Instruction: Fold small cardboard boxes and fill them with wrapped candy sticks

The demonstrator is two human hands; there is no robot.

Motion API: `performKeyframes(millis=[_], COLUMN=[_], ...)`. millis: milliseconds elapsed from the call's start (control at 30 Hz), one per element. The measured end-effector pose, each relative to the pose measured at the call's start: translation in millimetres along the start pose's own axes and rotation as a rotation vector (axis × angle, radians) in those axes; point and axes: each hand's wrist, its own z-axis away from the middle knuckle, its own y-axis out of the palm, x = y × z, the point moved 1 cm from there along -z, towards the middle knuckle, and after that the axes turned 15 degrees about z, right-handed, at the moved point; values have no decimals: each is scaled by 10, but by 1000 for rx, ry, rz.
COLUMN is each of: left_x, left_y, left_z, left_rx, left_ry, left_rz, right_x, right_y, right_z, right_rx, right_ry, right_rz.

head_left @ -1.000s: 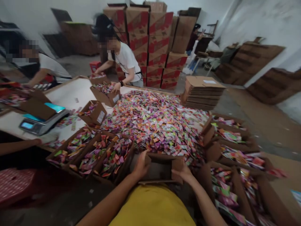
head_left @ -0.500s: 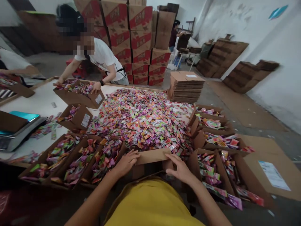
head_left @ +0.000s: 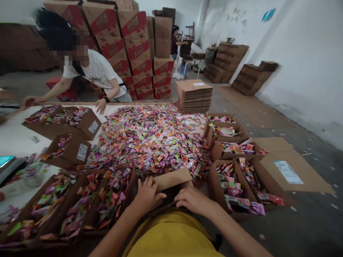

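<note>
A small open cardboard box stands directly before me, against my yellow top, its far flap raised and its inside dark. My left hand grips the box's left side, fingers stretched forward and thumb over the opening. At the near right edge, my right hand has its fingers bent onto the box; the fingertips are partly hidden. Just beyond the box lies a large heap of small colourful packets.
Filled boxes stand at left and right. Flattened cardboard is stacked behind the heap. A scale is at far left. Across the table, a co-worker leans near a filled box. Printed cartons are piled behind.
My view has turned right. Both hands have moved from the far flap back along the box's sides, toward me. The co-worker's hands have left the filled box.
</note>
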Motion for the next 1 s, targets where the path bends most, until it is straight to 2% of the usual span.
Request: performKeyframes(millis=[133,233,267,333,400,433,600,667,767,900,1000], left_x=[-4,-33,-37,-27,0,16,18,-46,-158,-166,-90], left_y=[-88,-95,-80,-26,51,93,290,348,399,401,414], left_z=[7,-7,-16,-40,-74,-95,-270,-344,-399,-363,-343], left_rx=[87,132,113,28,-66,-103,-221,-282,-333,-301,-150], left_ry=[-16,-31,-40,-48,-6,36,272,284,217,219,296], left_rz=[69,72,47,-4,-17,-3,31,-9,-78,-30,11], right_x=[-83,-108,-85,-14,37,37,-140,-174,-145,-85,-141], right_y=[98,111,97,62,57,79,364,463,516,505,502], right_z=[-228,-372,-393,-399,-392,-395,-541,-614,-665,-631,-623], right_rx=[-53,-9,-28,-155,-297,-322,-195,-173,-156,-155,-182], right_ry=[205,306,318,297,249,235,271,298,355,350,353], right_rz=[72,145,197,346,479,491,365,422,455,418,308])
